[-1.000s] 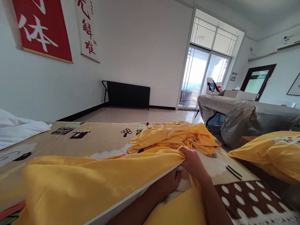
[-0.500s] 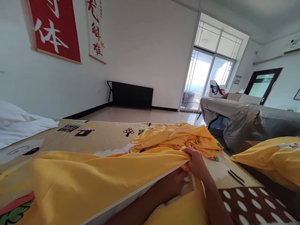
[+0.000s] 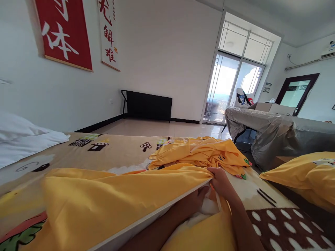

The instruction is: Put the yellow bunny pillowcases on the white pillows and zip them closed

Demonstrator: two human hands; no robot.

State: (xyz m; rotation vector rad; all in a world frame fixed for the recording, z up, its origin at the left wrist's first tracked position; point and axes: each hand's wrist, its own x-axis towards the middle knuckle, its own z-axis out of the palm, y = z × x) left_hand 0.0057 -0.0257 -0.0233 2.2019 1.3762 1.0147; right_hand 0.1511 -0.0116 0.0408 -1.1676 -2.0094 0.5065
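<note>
Fabric of a yellow cover [image 3: 125, 195] is spread across the foreground, its pale edge [image 3: 123, 233] slanting from the bottom of the view up to the right. At the upper end of that edge, the cloth is gripped by the right hand [image 3: 220, 181], whose fingers are closed over a gathered fold. The left hand [image 3: 200, 197] is placed lower, within the opening below the raised edge, with the forearm partly covered by the cloth. White material [image 3: 208, 205] is seen just beside the left fingers; whether it is being gripped cannot be told, since the fingertips are hidden. Beneath the left wrist, another stretch of yellow cloth [image 3: 206, 233] is shown.

The cover is laid over a patterned blanket [image 3: 128, 150], on which beige ground, dark figures and a brown patch with white spots are seen. Just beyond the right hand, a crumpled heap of yellow cloth [image 3: 199, 150] is rested on the blanket. White cloth [image 3: 26, 146] is bunched at the left, and a plump yellow pillow [image 3: 298, 174] is set at the right. Farther back, a tabletop [image 3: 277, 125] is draped in grey plastic, and two scrolls [image 3: 65, 35] are hung on the wall.
</note>
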